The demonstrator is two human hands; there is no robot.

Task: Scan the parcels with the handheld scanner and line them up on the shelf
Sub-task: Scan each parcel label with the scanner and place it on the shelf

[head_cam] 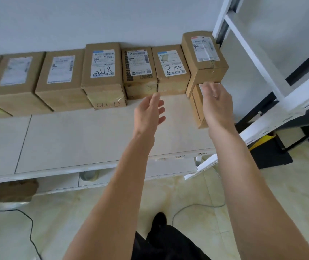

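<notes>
A pale shelf (pixel 97 139) runs along a white wall, carrying a row of brown parcels. At its right end a tall parcel (pixel 205 61) rests on a lower parcel (pixel 196 107), whose long axis points toward the viewer. The right hand (pixel 216 104) is nearest, in front of that lower parcel with loose fingers, gripping nothing; whether it touches the box I cannot tell. The left hand (pixel 150 114) hangs released just left, over bare shelf. No scanner shows. Handwriting reads roughly "8732" on one label (pixel 171 62); shelf-edge tags read "207" and "206". Other print is too blurred.
</notes>
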